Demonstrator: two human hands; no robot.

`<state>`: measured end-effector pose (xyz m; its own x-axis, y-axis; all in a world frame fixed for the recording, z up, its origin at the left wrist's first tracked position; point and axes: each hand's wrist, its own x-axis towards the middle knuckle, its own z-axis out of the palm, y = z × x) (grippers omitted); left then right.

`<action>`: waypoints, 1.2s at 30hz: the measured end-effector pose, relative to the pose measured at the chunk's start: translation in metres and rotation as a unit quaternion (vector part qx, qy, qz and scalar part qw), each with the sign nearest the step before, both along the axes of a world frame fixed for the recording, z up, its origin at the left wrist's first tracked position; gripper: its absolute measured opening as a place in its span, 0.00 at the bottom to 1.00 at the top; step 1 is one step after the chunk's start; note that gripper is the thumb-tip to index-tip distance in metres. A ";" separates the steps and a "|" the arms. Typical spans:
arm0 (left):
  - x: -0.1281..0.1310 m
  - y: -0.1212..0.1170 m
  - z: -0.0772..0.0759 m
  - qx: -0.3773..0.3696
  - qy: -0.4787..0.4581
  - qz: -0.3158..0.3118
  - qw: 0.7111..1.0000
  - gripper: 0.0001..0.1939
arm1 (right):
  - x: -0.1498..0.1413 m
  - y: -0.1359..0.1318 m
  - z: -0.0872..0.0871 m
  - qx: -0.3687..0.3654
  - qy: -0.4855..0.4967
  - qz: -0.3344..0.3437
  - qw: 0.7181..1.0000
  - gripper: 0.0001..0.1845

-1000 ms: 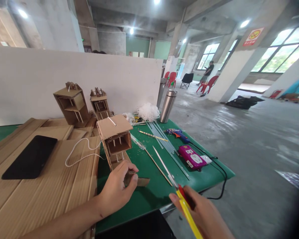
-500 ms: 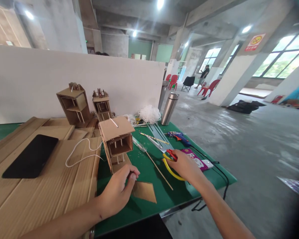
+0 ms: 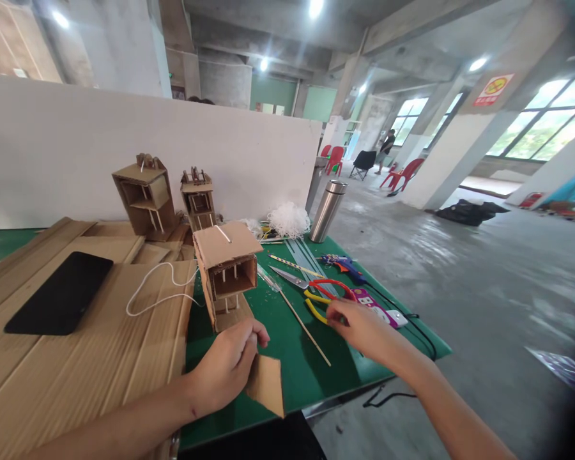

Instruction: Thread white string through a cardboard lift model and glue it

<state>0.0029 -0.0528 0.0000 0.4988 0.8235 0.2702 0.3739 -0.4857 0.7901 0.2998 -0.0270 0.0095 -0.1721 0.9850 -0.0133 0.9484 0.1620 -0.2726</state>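
A small piece of flat cardboard [image 3: 268, 386] is held at the lower fingers of my left hand [image 3: 227, 361], which is closed and palm-in beside a two-level cardboard model [image 3: 227, 246]. The model stands upright, with white sticks as posts between its levels. My right hand [image 3: 359, 322] has its fingers curled at the yellow loop of a pair of scissors [image 3: 292, 279]. The scissors' red loop lies free of the fingers, and their blades point to the far left. A thin wooden stick [image 3: 306, 327] lies between my two hands.
Two more cardboard models [image 3: 144, 198] stand by the white partition [image 3: 249, 153]. On the left, a black tablet-like slab [image 3: 60, 294] and white cord [image 3: 141, 313] lie on cardboard sheets [image 3: 124, 358]. A glue gun [image 3: 342, 263], pencil [image 3: 294, 264] and steel flask [image 3: 328, 211] are toward the right edge.
My right hand has shifted from the red loop toward the yellow one, and the scissors have slid slightly left, loops spread. The cardboard piece has turned and tilted at my left hand.
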 end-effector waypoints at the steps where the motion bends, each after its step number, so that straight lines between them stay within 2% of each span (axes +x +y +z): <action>1: 0.000 0.000 0.001 -0.003 0.003 -0.002 1.000 0.15 | 0.002 -0.009 0.000 -0.017 0.002 0.013 1.000 0.05; 4: 0.001 -0.001 0.003 -0.010 0.007 -0.006 1.000 0.15 | 0.009 -0.025 -0.005 -0.045 0.002 0.023 0.999 0.04; 9: 0.000 -0.003 0.005 -0.018 0.017 -0.017 1.000 0.15 | 0.013 -0.026 -0.016 -0.057 0.003 0.020 0.998 0.06; 14: 0.001 -0.003 0.005 -0.027 0.029 -0.026 0.999 0.16 | 0.008 -0.031 -0.020 -0.044 0.002 0.021 0.999 0.10; 20: 0.001 -0.002 0.003 -0.020 0.038 -0.042 0.998 0.14 | 0.003 -0.039 -0.022 -0.006 0.025 0.015 1.000 0.09; 27: 0.002 -0.001 0.002 -0.031 0.084 -0.083 0.993 0.13 | -0.015 -0.018 -0.013 0.034 0.092 0.033 0.995 0.05; 32: 0.004 -0.001 -0.001 -0.031 0.125 -0.109 0.986 0.13 | -0.058 0.009 -0.003 0.035 0.097 0.106 0.989 0.10; 36: 0.003 -0.001 -0.004 -0.022 0.140 -0.112 0.984 0.13 | -0.090 0.035 -0.005 0.041 0.058 0.127 0.989 0.14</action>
<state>0.0057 -0.0534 -0.0035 0.7193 0.6918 0.0628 0.4667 -0.5482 0.6940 0.2094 0.0077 0.0040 -0.4096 0.9068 0.0998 0.8376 0.4172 -0.3527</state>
